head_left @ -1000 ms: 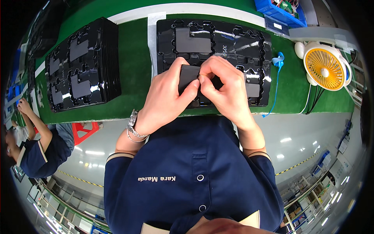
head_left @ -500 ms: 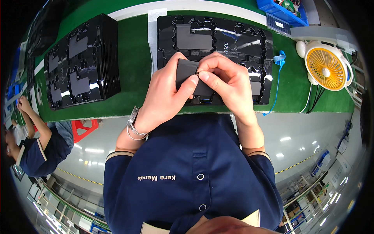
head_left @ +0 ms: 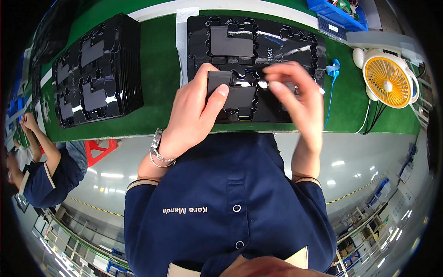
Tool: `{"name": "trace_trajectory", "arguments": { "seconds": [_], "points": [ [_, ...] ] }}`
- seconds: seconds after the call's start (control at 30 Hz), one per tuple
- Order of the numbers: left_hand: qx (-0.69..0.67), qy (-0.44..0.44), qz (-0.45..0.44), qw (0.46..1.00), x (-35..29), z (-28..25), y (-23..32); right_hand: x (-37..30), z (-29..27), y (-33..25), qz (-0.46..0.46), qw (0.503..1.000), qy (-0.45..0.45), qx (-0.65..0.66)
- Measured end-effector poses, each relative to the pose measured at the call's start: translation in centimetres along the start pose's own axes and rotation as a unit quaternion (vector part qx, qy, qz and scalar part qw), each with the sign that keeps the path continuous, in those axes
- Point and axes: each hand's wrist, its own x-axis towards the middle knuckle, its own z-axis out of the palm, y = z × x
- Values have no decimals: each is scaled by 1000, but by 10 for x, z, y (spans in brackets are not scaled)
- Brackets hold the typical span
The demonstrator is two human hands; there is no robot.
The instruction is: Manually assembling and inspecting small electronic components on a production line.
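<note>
My left hand [head_left: 196, 108] is closed on a flat dark grey piece [head_left: 218, 79], thumb across its front and fingers behind it. This piece is held over the near part of a black moulded plastic tray [head_left: 286, 44]. A similar L-shaped dark flat piece [head_left: 230, 44] lies in a far pocket of the tray. My right hand [head_left: 297, 94] is raised over the tray, to the right of the held piece and apart from it. Its fingers are smeared by motion, and I cannot tell whether anything small is between them.
At the left rises a stack of black trays [head_left: 127, 69], dark flat pieces in the top one. A yellow-and-white fan [head_left: 387, 83], a blue cord [head_left: 333, 69] and a blue bin [head_left: 339, 16] are on the right. Another person [head_left: 48, 173] sits at far left.
My right hand has pulled away from the dark flat piece to the right. My left hand keeps its hold, nearly in place.
</note>
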Motion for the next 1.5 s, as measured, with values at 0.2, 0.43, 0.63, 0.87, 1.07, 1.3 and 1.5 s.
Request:
{"name": "trace_trajectory", "arguments": {
  "seconds": [0.2,0.43,0.63,0.87,1.07,1.3,1.5],
  "points": [
    [213,24,78,974,-3,-2,-4,-42,-62,11,-1,917,-4,-398],
    [269,85,186,941,10,3,-13,-50,-70,20,103,938,-9,-332],
    [-55,-81,62,993,7,8,7,-37,-40,-5,57,997,24,-46],
    [-143,-55,-14,988,7,12,12,-9,11,-11,-8,998,-56,25],
    [-69,-24,41,997,6,17,-9,0,21,-16,-33,998,-58,9],
    [-7,-29,42,999,8,15,-3,3,23,-17,-37,998,-47,-24],
    [-6,-26,46,999,9,15,0,5,25,-12,-76,996,-34,-33]
  ]
}}
